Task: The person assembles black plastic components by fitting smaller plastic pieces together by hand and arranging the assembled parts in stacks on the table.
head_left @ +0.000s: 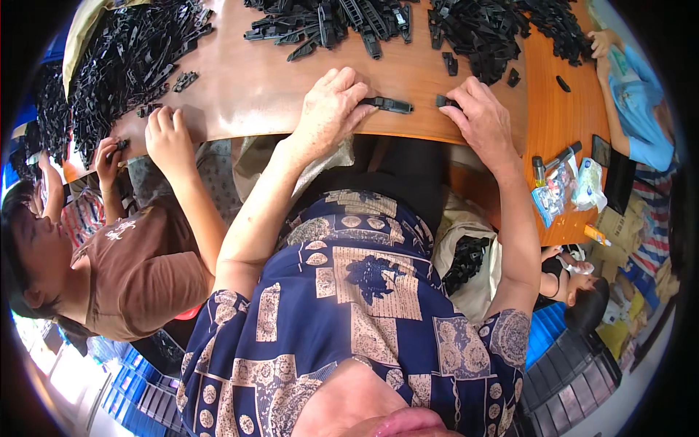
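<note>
My left hand is closed on one end of a long black plastic part, pinching it near the table's front edge. The part's other end points right, toward my right hand. Between the thumb and fingers of that right hand is a small black plastic piece, mostly covered by the fingertips. A gap separates the two pieces. Beyond my hands lie a heap of long black plastic parts and, to its right, a heap of smaller black pieces.
Brown table ahead. Another large black heap is at left, beside a co-worker in a brown shirt. An open sack of black parts stands by my right side. Plastic packets lie at right, near a person in blue.
</note>
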Demonstrator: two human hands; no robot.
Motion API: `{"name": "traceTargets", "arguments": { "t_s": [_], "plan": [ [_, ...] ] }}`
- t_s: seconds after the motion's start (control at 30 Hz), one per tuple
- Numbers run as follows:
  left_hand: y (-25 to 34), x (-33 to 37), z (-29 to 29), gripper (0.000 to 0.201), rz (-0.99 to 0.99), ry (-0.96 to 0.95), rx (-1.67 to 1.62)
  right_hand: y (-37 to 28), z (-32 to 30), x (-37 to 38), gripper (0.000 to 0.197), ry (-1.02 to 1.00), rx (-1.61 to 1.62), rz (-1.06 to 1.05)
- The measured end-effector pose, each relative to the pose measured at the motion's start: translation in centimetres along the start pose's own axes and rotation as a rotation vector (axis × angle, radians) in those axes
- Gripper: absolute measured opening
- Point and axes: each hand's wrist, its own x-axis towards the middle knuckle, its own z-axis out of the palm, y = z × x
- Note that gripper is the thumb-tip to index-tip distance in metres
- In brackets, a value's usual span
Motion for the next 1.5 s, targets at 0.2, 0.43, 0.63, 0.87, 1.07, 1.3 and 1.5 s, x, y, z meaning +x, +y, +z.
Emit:
{"name": "traceTargets", "arguments": {
  "t_s": [0.2,0.43,0.63,0.87,1.07,1.3,1.5],
  "plan": [
    [0.0,0.4,-0.2,0.021,-0.016,-0.029,-0.025,-3.0,0.8,1.1,0.018,-0.087,0.211,0.029],
    [0.0,0.5,-0.4,0.020,-0.017,-0.047,-0.042,-2.8,1.8,1.4,0.018,-0.196,0.156,-0.020],
    [-0.6,0.4,0.0,0.021,0.055,-0.015,-0.046,-4.3,3.2,1.9,0.020,-0.113,0.230,0.028],
    [-1.1,1.2,-0.7,0.024,0.046,-0.010,-0.047,-2.6,2.6,2.9,0.023,-0.083,0.236,-0.003],
    [-2.3,6.5,-1.1,0.031,-0.060,-0.088,0.292,0.8,3.4,4.0,0.024,0.025,-0.292,0.180],
    [-0.9,6.3,-0.1,0.025,0.191,-0.153,0.288,0.6,3.3,3.0,0.018,0.037,-0.119,0.174],
    [0.8,5.4,0.5,0.029,0.163,-0.144,0.134,3.0,4.0,1.4,0.027,-0.044,0.397,0.218]
  ]
}}
